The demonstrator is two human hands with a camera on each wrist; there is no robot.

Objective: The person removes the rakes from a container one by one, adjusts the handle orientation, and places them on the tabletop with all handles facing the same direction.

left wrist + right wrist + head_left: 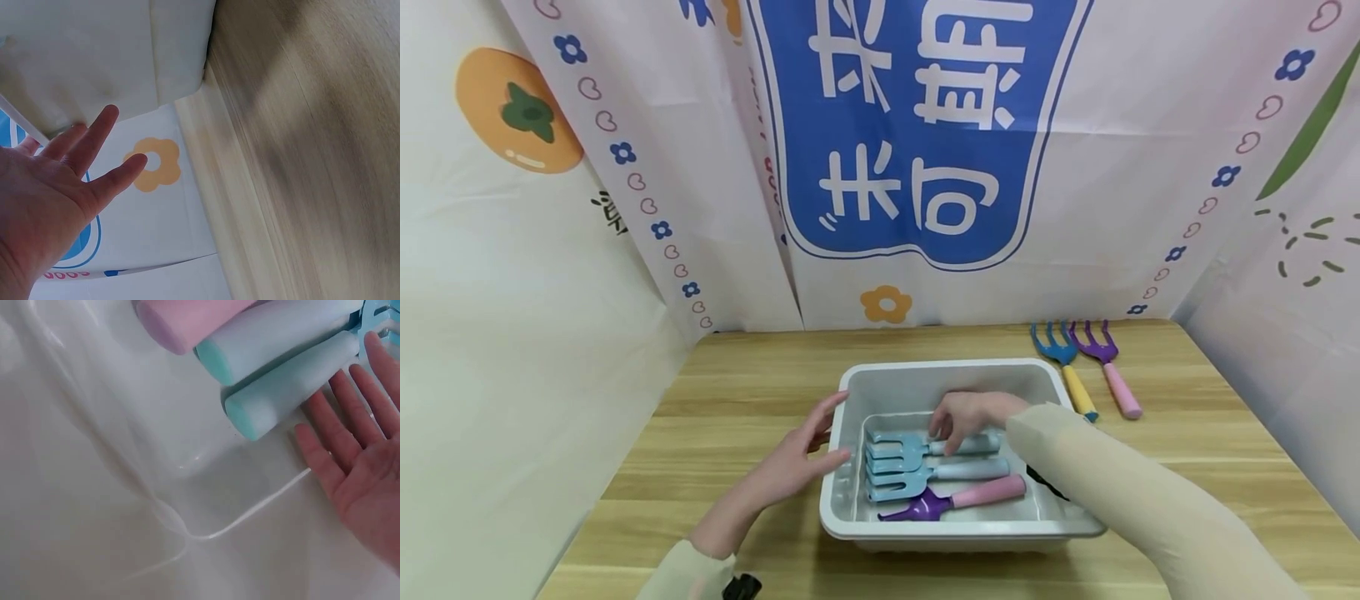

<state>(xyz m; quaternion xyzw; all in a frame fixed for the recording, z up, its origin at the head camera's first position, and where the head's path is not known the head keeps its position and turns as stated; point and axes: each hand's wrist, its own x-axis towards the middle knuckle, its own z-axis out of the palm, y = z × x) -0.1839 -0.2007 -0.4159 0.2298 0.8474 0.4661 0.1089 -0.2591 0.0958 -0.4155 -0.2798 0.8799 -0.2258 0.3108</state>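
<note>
A light grey plastic bin (962,528) holds small garden hand forks. Two are light blue with pale blue handles: a rear one (910,451) and a front one (910,483) beside it. In front of them lies a purple fork (929,504) with a pink handle. My right hand (967,413) reaches into the bin over the rear light blue fork. In the right wrist view, its loosely extended fingers (340,428) lie along that fork's handle (294,384). Outside the bin, my left hand (793,462) is at the left wall, fingers spread, fingertips right at the rim.
To the right behind the bin, a blue fork with a yellow handle (1078,392) and a purple fork with a pink handle (1122,390) lie on the wooden table (737,392). A printed cloth (1112,208) hangs behind the table and along its sides.
</note>
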